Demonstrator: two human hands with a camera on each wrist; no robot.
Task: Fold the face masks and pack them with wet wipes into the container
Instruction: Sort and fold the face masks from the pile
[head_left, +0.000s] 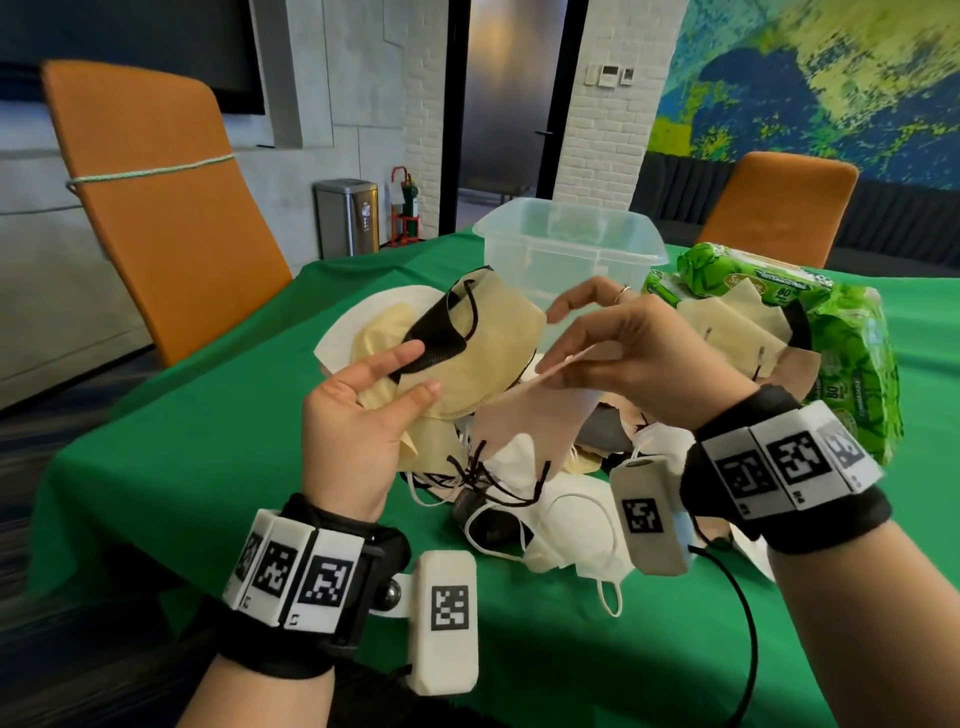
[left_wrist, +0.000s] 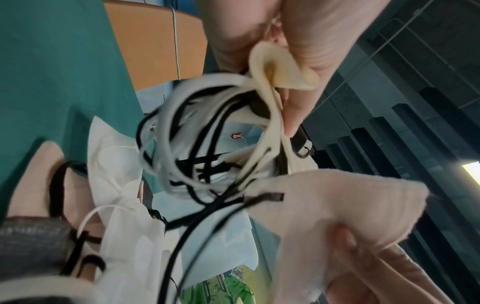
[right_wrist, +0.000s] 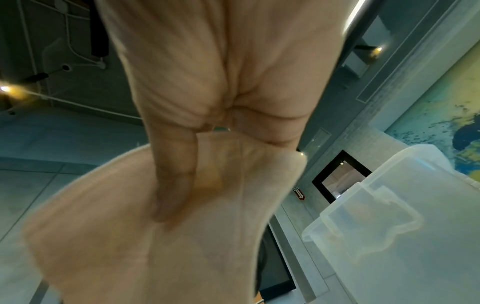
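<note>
Early stage, judging by the layout: the clear lidless plastic container at the back of the green-clothed table looks empty, though its walls are cloudy so can't be 100% sure. Nothing looks packed yet.

Right hand has its grip pinched on the top edge of a pale pink fabric face mask, which hangs down w/ black ear loops dangling. Right wrist view confirms: fingers clamped on the cloth. Left hand grips a cream-yellow face mask w/ black strap, thumb on top, fingers under; mask lifted off the table.

Below both hands, a tangled heap of white, cream and grey masks, loops knotted together, not folded. The green wet wipes pack sits right of the container, w/ a few masks lying against it, not packed.

Left to do: prob. nearly all. Untangle, fold each mask, load masks + wipes.
</note>
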